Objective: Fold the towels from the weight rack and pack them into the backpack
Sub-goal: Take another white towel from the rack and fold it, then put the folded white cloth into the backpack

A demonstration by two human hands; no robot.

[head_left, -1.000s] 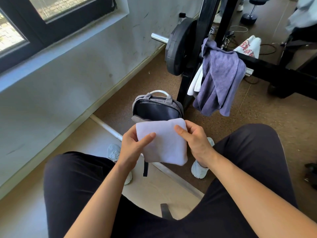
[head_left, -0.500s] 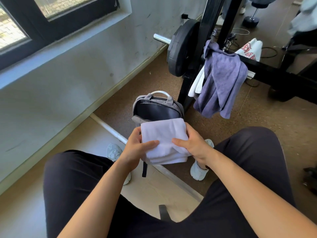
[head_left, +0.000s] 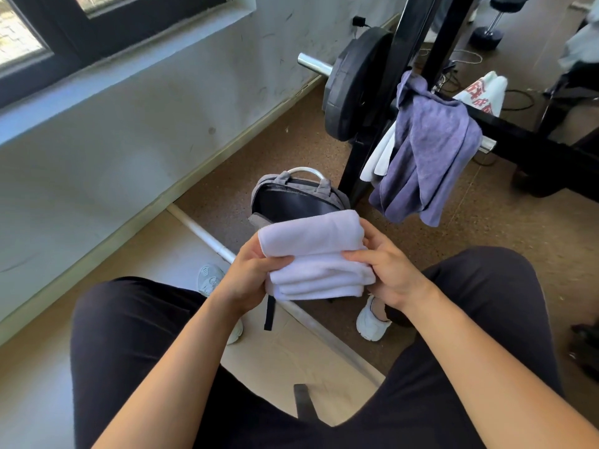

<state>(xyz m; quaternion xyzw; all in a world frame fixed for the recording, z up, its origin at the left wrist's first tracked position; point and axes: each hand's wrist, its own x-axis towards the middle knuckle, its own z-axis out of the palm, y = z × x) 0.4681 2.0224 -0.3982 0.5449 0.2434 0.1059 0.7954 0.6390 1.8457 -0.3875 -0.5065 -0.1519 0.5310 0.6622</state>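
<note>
A dark-framed window (head_left: 136, 30) sits high in a pale, scuffed wall (head_left: 129, 134) above a light sill (head_left: 136, 59), with daylight in its panes. A cream baseboard (head_left: 207, 171) runs along the speckled brown floor (head_left: 486, 254). A metal strip (head_left: 207, 238) edges a paler tan floor section (head_left: 146, 264). Far back, a dumbbell (head_left: 487, 35) stands near loose cables (head_left: 518, 103).
</note>
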